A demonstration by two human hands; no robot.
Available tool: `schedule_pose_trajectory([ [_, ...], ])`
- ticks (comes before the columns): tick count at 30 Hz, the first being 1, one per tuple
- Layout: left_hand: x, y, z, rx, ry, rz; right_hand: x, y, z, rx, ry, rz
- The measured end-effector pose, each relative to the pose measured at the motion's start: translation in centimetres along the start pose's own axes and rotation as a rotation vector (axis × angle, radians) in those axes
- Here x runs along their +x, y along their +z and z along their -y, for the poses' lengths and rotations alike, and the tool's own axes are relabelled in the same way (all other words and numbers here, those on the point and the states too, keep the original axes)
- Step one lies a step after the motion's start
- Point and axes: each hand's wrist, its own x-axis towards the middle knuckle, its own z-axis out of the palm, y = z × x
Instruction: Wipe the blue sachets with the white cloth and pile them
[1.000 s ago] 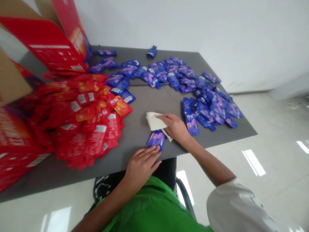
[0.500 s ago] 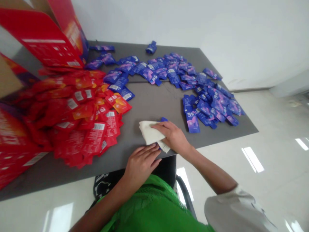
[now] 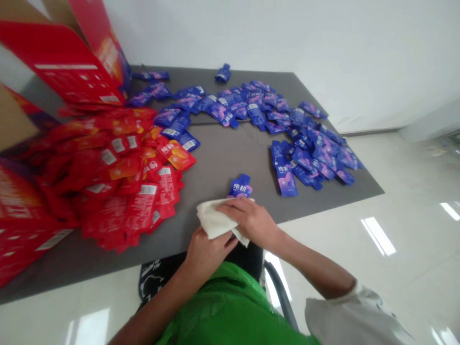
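Observation:
A folded cream cloth point(image 3: 217, 219) is gripped in my right hand point(image 3: 257, 224), fingers pressed over its top. The cloth lies across a blue-and-purple sachet point(image 3: 240, 186); the spouted upper end shows beyond it, and the rest is covered. Near the table's front edge, my left hand point(image 3: 207, 251) lies stretched out at the sachet's near end. Its fingertips are under the cloth, so their contact with the sachet is hidden.
A heap of red sachets point(image 3: 122, 177) covers the left of the grey table point(image 3: 230, 148). Red cartons point(image 3: 72, 62) stand behind and beside it. Blue sachets point(image 3: 325, 148) spread in an arc along the back and right, beside a white wall point(image 3: 251, 33).
My right hand has drawn the cloth toward me, uncovering the blue sachet's upper end. The cloth now covers my left fingertips, which rested in view before.

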Motion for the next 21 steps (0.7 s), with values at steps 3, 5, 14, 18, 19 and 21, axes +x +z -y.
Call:
schedule_pose_trajectory([
  [3, 0.2, -0.1, -0.1, -0.056, 0.037, -0.007, 0.7, 0.5, -1.2, -0.033, 0.074, 0.025],
  [5, 0.5, -0.1, -0.2, -0.109, 0.078, -0.027, 2.1, 0.1, -3.1, -0.095, 0.134, 0.029],
  [14, 1.2, -1.3, 0.1, -0.201, 0.080, -0.002, 4.3, -3.0, -6.3, -0.092, 0.226, -0.240],
  [18, 3.6, -2.7, 0.8, -0.196, -0.031, 0.032, 0.1, -2.6, -3.6, 0.043, 0.233, -0.632],
  [19, 4.4, -2.8, 1.0, -0.168, -0.073, 0.015, -1.2, -2.2, -2.9, 0.062, 0.256, -0.723],
  [21, 6.2, -2.4, 1.4, -0.086, -0.152, -0.010, -3.6, -1.0, -1.8, 0.147, 0.319, -0.886],
])
